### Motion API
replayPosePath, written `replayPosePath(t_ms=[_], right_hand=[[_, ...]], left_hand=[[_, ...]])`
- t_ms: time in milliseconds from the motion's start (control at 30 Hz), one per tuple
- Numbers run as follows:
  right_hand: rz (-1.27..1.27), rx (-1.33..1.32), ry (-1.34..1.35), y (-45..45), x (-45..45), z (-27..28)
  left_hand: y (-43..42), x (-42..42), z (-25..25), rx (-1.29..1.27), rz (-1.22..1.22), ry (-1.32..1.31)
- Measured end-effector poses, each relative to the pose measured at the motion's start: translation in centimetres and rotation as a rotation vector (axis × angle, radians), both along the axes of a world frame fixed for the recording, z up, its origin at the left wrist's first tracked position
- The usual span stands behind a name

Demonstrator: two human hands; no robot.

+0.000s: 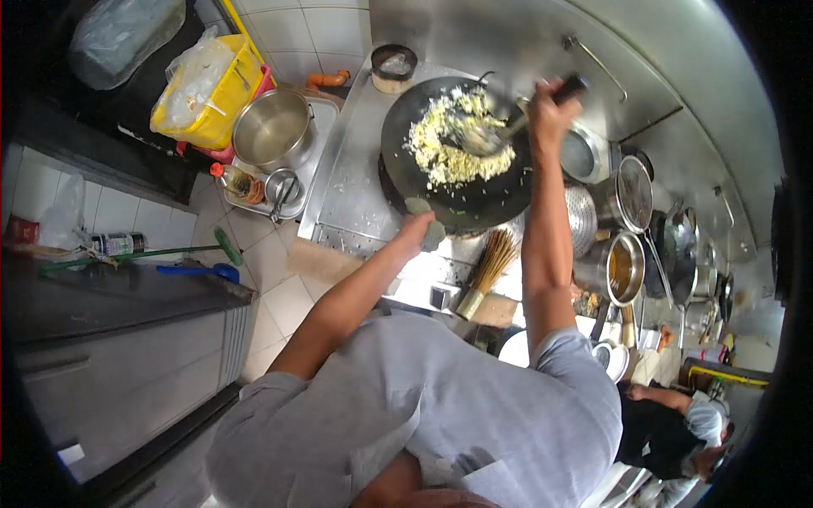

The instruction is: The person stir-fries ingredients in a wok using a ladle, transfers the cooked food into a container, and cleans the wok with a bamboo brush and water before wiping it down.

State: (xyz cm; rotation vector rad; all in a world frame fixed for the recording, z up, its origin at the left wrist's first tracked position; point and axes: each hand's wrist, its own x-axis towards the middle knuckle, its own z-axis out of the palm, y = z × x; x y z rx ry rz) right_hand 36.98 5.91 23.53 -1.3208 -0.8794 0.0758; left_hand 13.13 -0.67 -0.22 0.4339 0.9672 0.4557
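Left hand (415,230), with a grey-green cloth (433,236), at the near rim of the wok (402,173); right hand (555,118) grips a ladle (481,141), bowl blurred amid yellow-and-white food (440,161). Dark-rimmed pot (392,85) at the steel stove's (343,169) far left corner; straw brush (494,261) near its near edge. Bottle (239,184) at the tray's (321,127) near left corner.

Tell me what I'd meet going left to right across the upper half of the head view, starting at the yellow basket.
Yellow basket → steel pot → dark wok → right hand → round mesh strainer.
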Motion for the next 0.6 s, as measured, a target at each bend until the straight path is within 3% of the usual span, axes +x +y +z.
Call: replayPosePath(t_ms=[33,100,133,200,233,300,367,433,500,533,567,600], right_hand=[[0.072,0.093,0.076,-1.1,0.6,-0.2],[0.165,0.159,-0.064,-0.5,4.2,-6.6],[0.154,0.147,-0.057,-1.6,3.6,-6.1],[0.429,0.188,0.249,-2.3,3.1,-2.6],[0.287,0.135,0.324,-3.3,2.4,-0.3],[0.194,0.121,0.202,-5.5,0.9,0.8],[0.155,0.25,0.136,-5.9,-0.5,-2.5],[0.297,0.395,0.391,-3.9,-1.1,-6.2],[0.294,0.291,0.251,-3.2,-2.6,-3.7],[0.353,0.312,0.289,-3.9,-4.4,-2.4],[0.412,0.31,0.191,-4.3,-5.5,-3.0],[0.304,0.265,-0.054,-3.5,-5.3,-4.6]], left_hand=[[0.1,0.4,-0.1,0.017,0.051,0.007],[-1.5,-0.3,-0.5,-0.004,0.093,0.033],[-1.3,-0.7,-0.4,-0.05,0.022,0.018],[-0.1,-0.3,-1.2,-0.076,-0.028,-0.038],[-0.2,0.0,-0.6,-0.072,-0.026,-0.043],[-0.2,-0.2,1.0,-0.053,0.023,0.068],[0.5,0.1,0.2,-0.072,0.036,0.022],[-1.2,-0.8,-0.4,-0.115,0.019,-0.011],[-0.3,-0.4,0.4,-0.087,-0.078,0.057],[-0.4,0.0,-0.2,-0.044,-0.008,0.019],[0.4,0.6,-1.4,-0.033,0.002,0.019],[0.8,1.1,-2.9,-0.006,0.034,0.05]])
